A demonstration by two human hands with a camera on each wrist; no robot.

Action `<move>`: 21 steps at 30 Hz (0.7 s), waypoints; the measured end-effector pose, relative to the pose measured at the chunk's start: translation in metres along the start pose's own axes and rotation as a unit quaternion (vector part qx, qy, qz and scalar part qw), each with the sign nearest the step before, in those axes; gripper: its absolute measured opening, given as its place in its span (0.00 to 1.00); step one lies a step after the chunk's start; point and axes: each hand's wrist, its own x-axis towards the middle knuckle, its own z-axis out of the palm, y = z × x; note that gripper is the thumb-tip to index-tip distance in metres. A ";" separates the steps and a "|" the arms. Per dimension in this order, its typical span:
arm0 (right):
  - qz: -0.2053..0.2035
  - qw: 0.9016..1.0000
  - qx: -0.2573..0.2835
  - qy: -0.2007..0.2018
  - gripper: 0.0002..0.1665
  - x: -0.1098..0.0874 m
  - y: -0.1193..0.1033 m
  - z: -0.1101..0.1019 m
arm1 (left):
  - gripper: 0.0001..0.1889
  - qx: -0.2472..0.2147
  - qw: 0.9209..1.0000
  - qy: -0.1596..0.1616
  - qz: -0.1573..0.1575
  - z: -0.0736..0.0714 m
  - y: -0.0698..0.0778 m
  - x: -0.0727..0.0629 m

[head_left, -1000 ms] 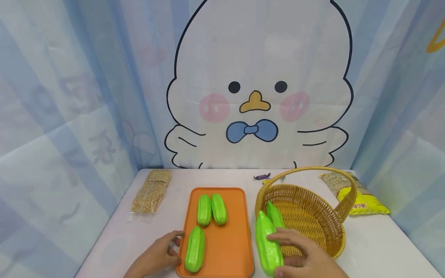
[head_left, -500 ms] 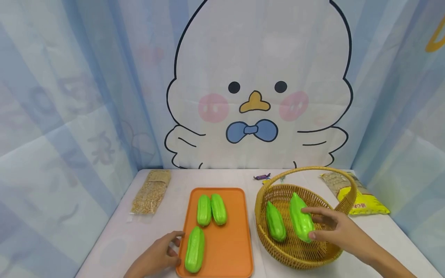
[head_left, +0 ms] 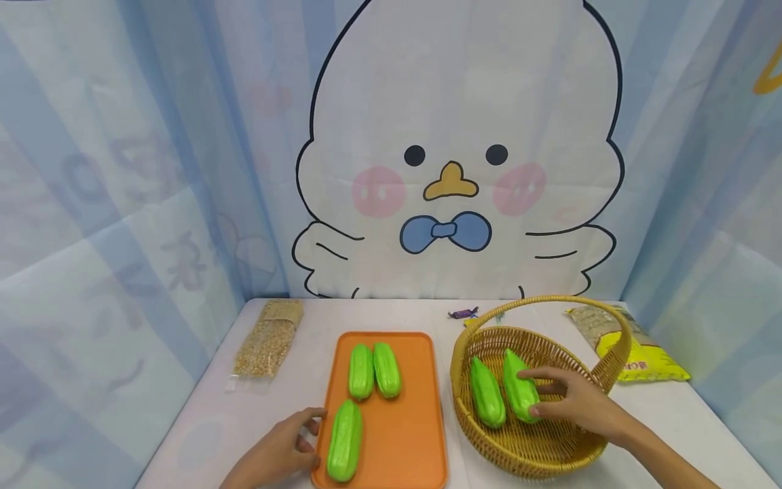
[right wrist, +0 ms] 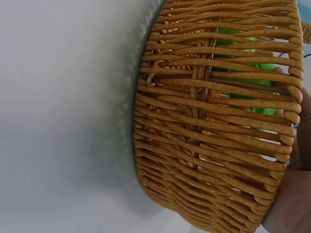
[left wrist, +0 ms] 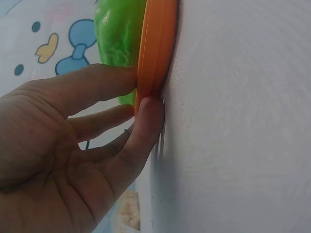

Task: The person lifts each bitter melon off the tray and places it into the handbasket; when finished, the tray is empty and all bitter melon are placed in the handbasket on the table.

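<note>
My right hand (head_left: 571,404) reaches into the wicker basket (head_left: 525,465) and holds a long green ridged gourd (head_left: 518,387) between thumb and fingers. Beside it in the basket lies a second green gourd (head_left: 487,394). My left hand (head_left: 281,441) pinches the left rim of the orange tray (head_left: 403,441); in the left wrist view the thumb (left wrist: 148,116) presses the rim's outer side. Two gourds lie side by side at the tray's far end, and another gourd (head_left: 345,441) lies near the left hand. In the right wrist view the basket wall partly hides the right hand.
A clear bag of pale grains (head_left: 269,339) lies at the left. A yellow-labelled bag (head_left: 647,356) lies behind the basket at the right. A purple-wrapped candy (head_left: 463,313) lies at the back. The basket's tall handle (head_left: 565,299) arches over its opening. Curtains enclose the white table.
My right hand has carried a gourd from between the tray and basket into the basket and lowered it beside the other one. The left hand stays at the tray's rim.
</note>
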 end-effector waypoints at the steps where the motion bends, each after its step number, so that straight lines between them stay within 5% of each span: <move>1: -0.003 1.000 -0.006 -0.001 0.34 0.002 0.001 0.001 | 0.36 0.001 1.000 0.001 0.001 0.000 0.000 0.000; 21: 0.019 0.999 -0.024 -0.024 0.35 0.017 0.010 0.008 | 0.37 0.002 1.000 -0.001 0.011 0.000 -0.003 0.001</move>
